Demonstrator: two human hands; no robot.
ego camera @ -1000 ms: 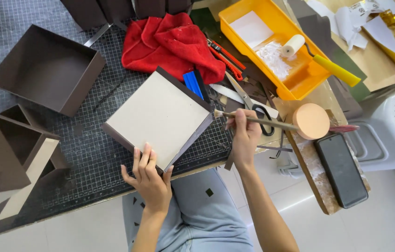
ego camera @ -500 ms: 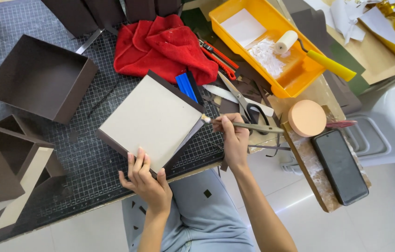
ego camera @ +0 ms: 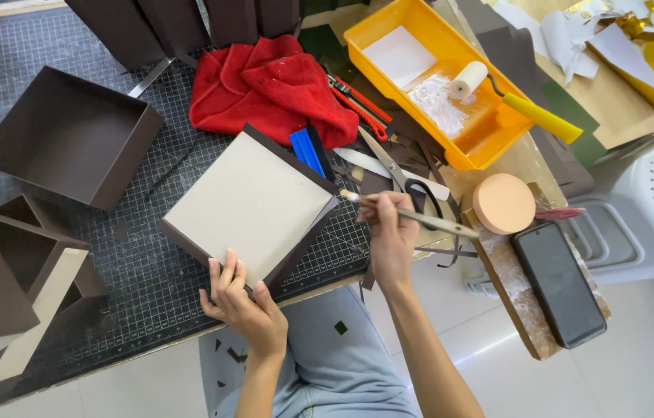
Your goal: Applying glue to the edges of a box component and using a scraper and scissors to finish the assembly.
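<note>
A shallow dark brown box [ego camera: 253, 205] lies upside down on the gridded cutting mat [ego camera: 149, 263], its pale grey base facing up. My left hand [ego camera: 240, 300] presses on its near corner with fingers spread. My right hand [ego camera: 390, 236] grips a thin wooden paintbrush [ego camera: 412, 217], whose bristle tip touches the box's right corner. The brush handle points right, over the table edge.
An open dark brown box [ego camera: 71, 135] and more brown boxes [ego camera: 10, 279] stand to the left. A red cloth [ego camera: 269, 85], blue tool [ego camera: 307, 149] and scissors [ego camera: 392, 170] lie behind. A yellow tray [ego camera: 435, 77] holds a roller. A round lid [ego camera: 503, 203] and phone [ego camera: 559, 282] sit right.
My right hand has brought the brush leftward until its tip meets the box's right corner. The left hand stays on the near corner.
</note>
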